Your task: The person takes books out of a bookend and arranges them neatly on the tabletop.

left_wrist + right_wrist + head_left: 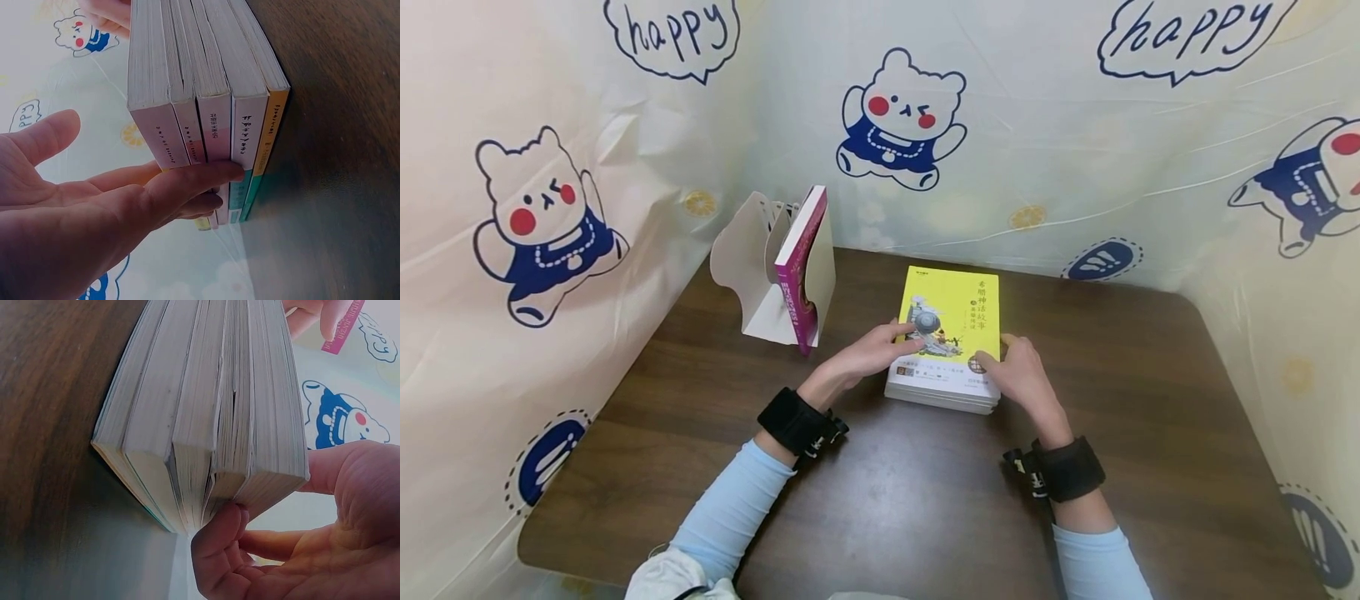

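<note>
A stack of several books lies on the table with a yellow-covered book on top. Close by on the left, my left hand lays its extended fingers along the spines, the thumb raised off the cover in the left wrist view. From the other side, my right hand pinches the top book, thumb over its near right corner. The curled fingertips press the page edges just under it. Part of the right hand's fingers is hidden behind the stack in the head view.
A white book rack stands at the back left of the wooden table. One magenta-spined book leans upright in it. A curtain printed with cartoon bears surrounds the table at the back and sides.
</note>
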Demonstrator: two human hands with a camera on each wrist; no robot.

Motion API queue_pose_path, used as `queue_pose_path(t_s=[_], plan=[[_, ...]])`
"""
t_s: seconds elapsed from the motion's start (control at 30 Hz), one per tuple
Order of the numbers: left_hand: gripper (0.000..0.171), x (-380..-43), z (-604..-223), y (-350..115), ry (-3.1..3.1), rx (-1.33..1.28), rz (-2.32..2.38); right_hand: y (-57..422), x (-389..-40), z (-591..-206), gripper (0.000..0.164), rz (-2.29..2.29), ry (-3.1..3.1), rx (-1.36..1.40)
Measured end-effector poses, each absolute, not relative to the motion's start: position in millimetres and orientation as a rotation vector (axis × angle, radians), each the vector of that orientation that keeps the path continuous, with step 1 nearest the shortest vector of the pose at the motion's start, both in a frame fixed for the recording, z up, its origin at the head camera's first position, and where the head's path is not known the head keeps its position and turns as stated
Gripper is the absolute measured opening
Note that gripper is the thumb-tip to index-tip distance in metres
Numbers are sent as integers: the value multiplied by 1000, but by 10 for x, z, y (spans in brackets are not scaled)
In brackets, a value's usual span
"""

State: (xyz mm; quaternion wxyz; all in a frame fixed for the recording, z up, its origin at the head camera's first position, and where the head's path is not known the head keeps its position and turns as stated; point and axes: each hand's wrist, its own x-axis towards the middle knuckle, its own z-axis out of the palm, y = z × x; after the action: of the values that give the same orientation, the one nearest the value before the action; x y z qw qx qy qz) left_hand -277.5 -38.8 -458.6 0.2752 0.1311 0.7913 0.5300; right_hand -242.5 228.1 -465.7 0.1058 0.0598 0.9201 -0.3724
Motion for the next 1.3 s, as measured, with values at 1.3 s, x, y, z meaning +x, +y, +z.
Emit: queue_pose_path(t_s=[1.3], plan=[[54,-2660,-4599,-510,2342,367,1479,2311,-2436,-4726,63,-1143,2661,79]])
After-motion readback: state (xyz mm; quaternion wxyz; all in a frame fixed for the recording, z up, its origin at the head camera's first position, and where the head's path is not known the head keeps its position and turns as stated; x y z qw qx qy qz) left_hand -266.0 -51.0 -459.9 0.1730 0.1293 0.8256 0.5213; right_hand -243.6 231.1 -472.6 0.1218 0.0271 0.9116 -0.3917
